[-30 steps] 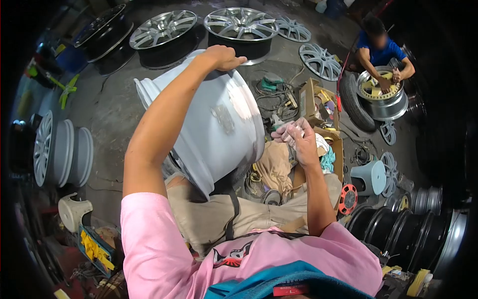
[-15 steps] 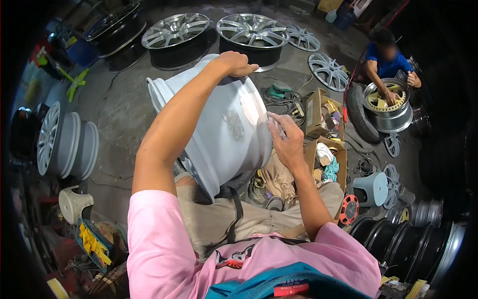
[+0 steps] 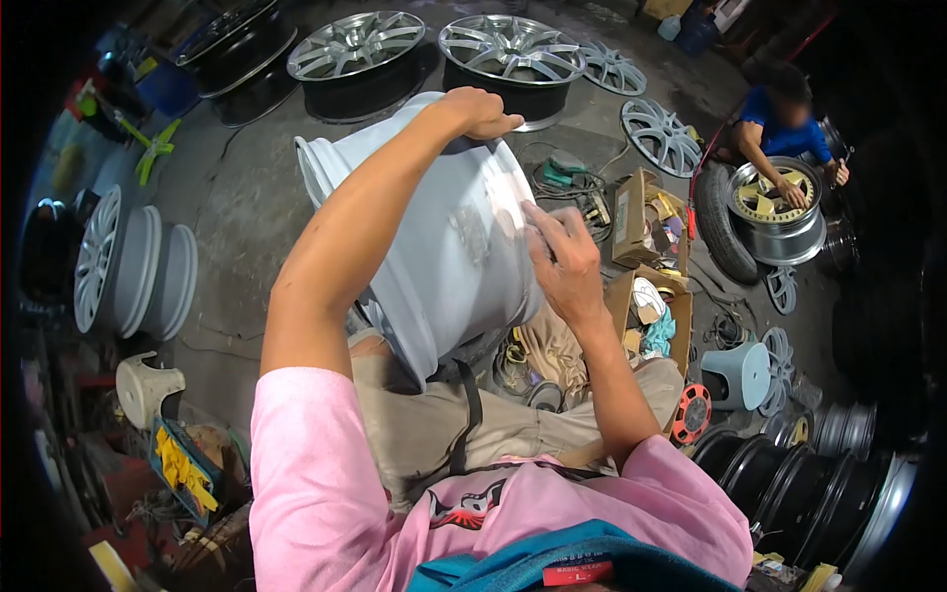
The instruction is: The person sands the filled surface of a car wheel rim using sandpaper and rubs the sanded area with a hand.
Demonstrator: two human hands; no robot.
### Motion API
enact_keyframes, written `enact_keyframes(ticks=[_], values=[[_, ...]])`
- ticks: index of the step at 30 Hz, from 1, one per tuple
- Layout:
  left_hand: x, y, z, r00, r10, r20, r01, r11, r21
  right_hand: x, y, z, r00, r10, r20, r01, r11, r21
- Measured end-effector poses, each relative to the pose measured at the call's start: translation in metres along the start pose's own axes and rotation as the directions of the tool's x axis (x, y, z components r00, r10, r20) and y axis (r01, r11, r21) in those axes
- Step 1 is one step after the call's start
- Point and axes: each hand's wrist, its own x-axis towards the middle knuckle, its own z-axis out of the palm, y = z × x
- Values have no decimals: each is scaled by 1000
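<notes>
A grey-primed wheel rim [image 3: 414, 237] lies tilted on its side across my lap. Pale, whitish patches show near its right lip, with a darker rough patch [image 3: 468, 235] beside them. My left hand [image 3: 481, 113] reaches over the top, its fingers closed around the far edge of the rim. At the right lip, my right hand [image 3: 567, 259] presses its bent fingertips to the pale area. Its fingers are slightly blurred, and whatever may lie under them is too small to make out.
Several wheels [image 3: 355, 49] stand at the back. Cardboard boxes [image 3: 641, 222] with supplies and a green power tool [image 3: 562, 173] are to the right. Beyond, a person in blue [image 3: 779, 123] handles a gold-centred wheel [image 3: 774, 212]. A blue stool [image 3: 735, 375] stands at right.
My right hand has moved slightly up along the rim's lip, its fingers more spread. My left hand keeps its hold. The other person's hand has shifted on the gold-centred wheel.
</notes>
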Motion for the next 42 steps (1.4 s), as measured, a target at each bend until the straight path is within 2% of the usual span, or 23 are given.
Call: enact_keyframes(ticks=[3,10,12,16,18,21,28,31,34,37,40,42], values=[[2,-1,1,1000,5,-1,-5,1000,6,15,-6,14,995,-30,90,29,1000,3],[1,1,-1,1000,-18,18,18,1000,7,30,-1,31,994,-89,64,96,989,-114],[2,3,3,1000,-20,10,19,1000,17,43,-1,36,985,-169,33,173,967,-187],[0,3,0,999,-30,30,29,1000,10,42,-5,30,983,-163,89,177,969,-175],[0,2,-2,999,-26,29,25,1000,13,33,-2,23,971,-177,163,211,951,-227],[0,9,1,998,-37,41,37,999,3,49,0,35,970,-210,119,236,933,-272],[3,8,5,999,-38,24,36,998,59,37,-15,27,975,-104,197,162,938,-305],[4,7,2,997,-33,63,32,999,23,50,-15,35,976,-177,128,211,916,-341],[-2,8,1,1000,-31,-7,31,997,66,48,-23,35,976,-149,156,196,916,-350],[1,8,1,999,-30,43,27,998,53,38,-24,32,976,-124,180,183,914,-363],[3,10,3,999,-24,45,22,999,46,52,-19,41,975,-186,119,217,910,-352],[0,9,1,998,-55,35,54,997,52,53,-26,39,981,-129,148,174,921,-348]])
